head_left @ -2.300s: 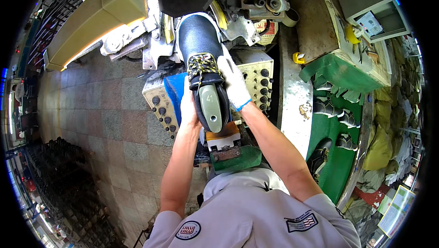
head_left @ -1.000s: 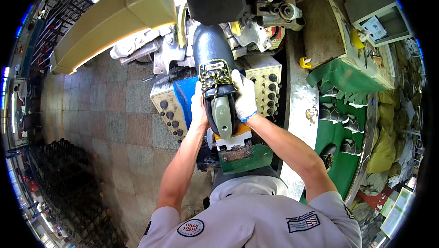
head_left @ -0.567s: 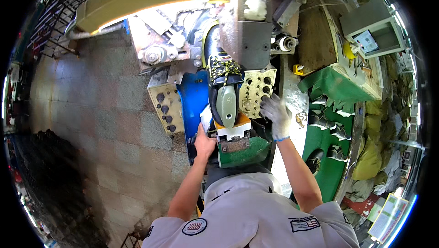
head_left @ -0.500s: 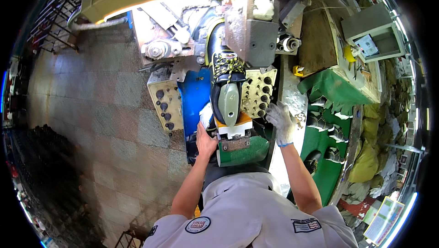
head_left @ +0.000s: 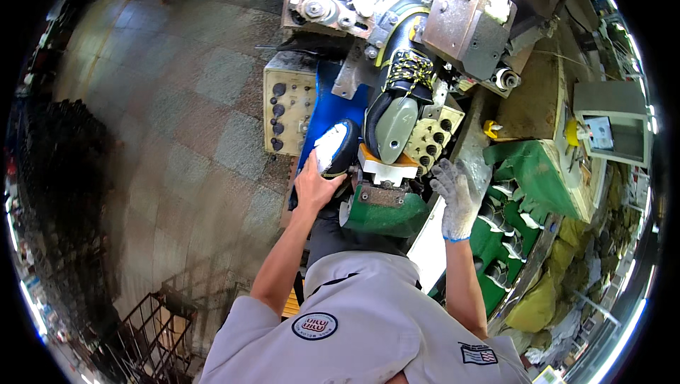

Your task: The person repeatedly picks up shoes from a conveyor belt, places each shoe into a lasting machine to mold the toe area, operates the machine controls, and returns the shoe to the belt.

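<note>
My bare left hand (head_left: 315, 184) is closed round the end of a black shoe (head_left: 345, 149) whose white face is turned up, left of the machine's front. Beside it, a second black shoe (head_left: 409, 65) with yellow-and-black laces sits in the shoe machine (head_left: 467, 30), its toe under the metal parts. A grey-green shoe last (head_left: 397, 128) fills its heel end, above an orange-and-white support (head_left: 388, 166). My right hand (head_left: 459, 198), in a pale grey glove, is held with its fingers apart to the right of that support, holding nothing.
Cream control boxes with dark knobs flank the machine, the left box (head_left: 287, 111) beside a blue panel (head_left: 329, 104). A green guard (head_left: 386, 215) juts toward my waist. On the right, several shoes (head_left: 498, 273) rest on a green surface near a wooden bench (head_left: 528, 94).
The shoe in my left hand has come up into clearer view, its white face now showing. My gloved right hand stays near the machine's right side. The view has turned and shifted.
</note>
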A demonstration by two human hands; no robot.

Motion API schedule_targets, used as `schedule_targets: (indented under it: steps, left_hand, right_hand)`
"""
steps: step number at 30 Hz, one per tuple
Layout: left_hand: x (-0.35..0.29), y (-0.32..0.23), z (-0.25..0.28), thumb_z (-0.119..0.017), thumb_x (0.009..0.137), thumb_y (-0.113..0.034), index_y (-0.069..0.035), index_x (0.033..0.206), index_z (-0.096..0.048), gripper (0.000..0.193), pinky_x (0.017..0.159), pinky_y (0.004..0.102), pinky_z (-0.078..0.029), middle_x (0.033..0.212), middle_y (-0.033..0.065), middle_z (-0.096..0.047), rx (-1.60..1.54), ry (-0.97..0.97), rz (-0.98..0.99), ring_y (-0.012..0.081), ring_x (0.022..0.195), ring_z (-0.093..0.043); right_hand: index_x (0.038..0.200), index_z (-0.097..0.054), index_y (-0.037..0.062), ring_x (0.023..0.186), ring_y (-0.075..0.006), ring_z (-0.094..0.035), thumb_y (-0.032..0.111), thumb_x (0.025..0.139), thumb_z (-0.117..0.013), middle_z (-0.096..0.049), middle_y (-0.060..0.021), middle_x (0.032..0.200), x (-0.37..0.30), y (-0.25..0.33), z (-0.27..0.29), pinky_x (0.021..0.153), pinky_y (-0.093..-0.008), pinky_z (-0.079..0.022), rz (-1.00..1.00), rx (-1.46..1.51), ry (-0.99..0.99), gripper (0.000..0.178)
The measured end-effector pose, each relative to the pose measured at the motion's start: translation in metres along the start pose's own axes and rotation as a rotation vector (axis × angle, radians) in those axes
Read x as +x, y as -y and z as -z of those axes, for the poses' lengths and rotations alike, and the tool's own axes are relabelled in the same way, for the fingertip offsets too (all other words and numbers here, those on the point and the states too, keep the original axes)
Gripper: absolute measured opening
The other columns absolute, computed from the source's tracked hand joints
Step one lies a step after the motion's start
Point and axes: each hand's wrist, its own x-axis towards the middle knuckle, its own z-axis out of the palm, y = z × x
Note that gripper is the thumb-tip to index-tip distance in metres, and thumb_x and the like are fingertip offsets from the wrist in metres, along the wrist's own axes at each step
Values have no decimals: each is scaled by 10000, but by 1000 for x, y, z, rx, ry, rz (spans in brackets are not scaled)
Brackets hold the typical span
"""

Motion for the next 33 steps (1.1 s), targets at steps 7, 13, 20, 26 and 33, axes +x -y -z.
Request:
schedule_targets:
  steps: [7,13,20,26,33]
  left_hand:
    - [-50,-146,174,-905,643,-227,43,1373,-520,869,880,400,-554,1176,261,-676,127,-165,-74,373,1057,-693]
    - [-76,-227,173,-792,808,-213,33,1267,-604,553,803,365,-555,1147,208,-688,-168,-14,-450,265,972,-697]
    - [-31,-302,35,-741,899,-281,60,1044,-725,371,801,267,-433,966,6,-685,-918,683,14,94,877,-574]
    - [-89,-344,-102,-758,901,-284,84,1022,-698,391,686,265,-428,868,6,-646,-763,941,-25,89,755,-536]
    - [-144,-331,-193,-711,932,-83,102,1301,-588,431,1032,322,-487,1265,216,-662,-356,1250,-82,242,1176,-639]
  right_hand:
    - [1459,-441,-45,1326,-296,-527,282,880,-734,-547,-206,1426,-58,65,-73,1101,-388,-432,258,-467,357,727]
    - [1383,-499,11,1155,-219,-622,249,882,-743,-636,-125,1249,-39,69,-67,1018,-350,-493,-5,484,374,606]
    - [1382,-500,-25,1026,-202,-646,370,843,-716,-651,-115,1176,-30,68,66,917,-333,-523,-30,596,201,702]
    - [1391,-504,-42,1063,-158,-592,387,871,-683,-637,-110,1216,-64,51,203,965,-310,-471,96,361,-118,697]
    - [1328,-614,11,1011,-211,-637,455,831,-672,-713,-132,1097,-133,-14,427,932,-318,-487,-278,-204,-527,669]
